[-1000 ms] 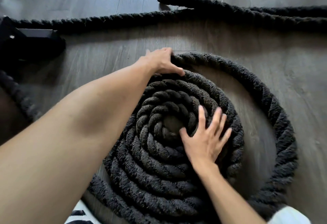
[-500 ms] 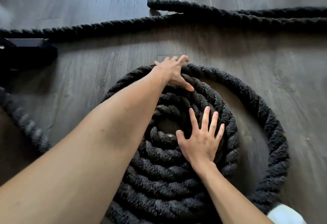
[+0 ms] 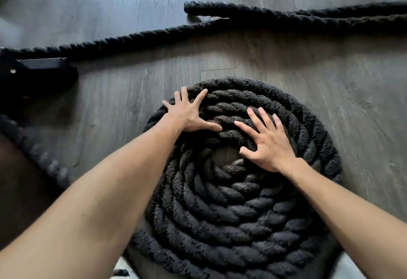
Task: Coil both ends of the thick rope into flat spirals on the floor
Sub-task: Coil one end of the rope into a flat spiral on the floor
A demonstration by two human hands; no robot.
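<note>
A thick black rope lies wound into a flat spiral point(image 3: 231, 208) on the grey wood floor, with a small bare gap at its centre. My left hand point(image 3: 190, 113) rests flat with fingers spread on the spiral's far left rim. Palm down and fingers apart, my right hand point(image 3: 267, 141) presses on the inner turns right of the centre. Neither hand grips anything. The rope's other end point(image 3: 193, 10) lies uncoiled at the top, beside a straight length of rope point(image 3: 132, 37) running across the floor.
A black metal bracket or anchor point(image 3: 37, 71) sits at the left edge, and rope point(image 3: 33, 153) trails from it down the left side. Bare floor point(image 3: 363, 93) lies to the right of the spiral. Something white shows at the bottom edge.
The loose outer loop has been drawn in tight against the spiral. My left hand has let go of the outer turn and now lies flat; my right hand has shifted up and to the right.
</note>
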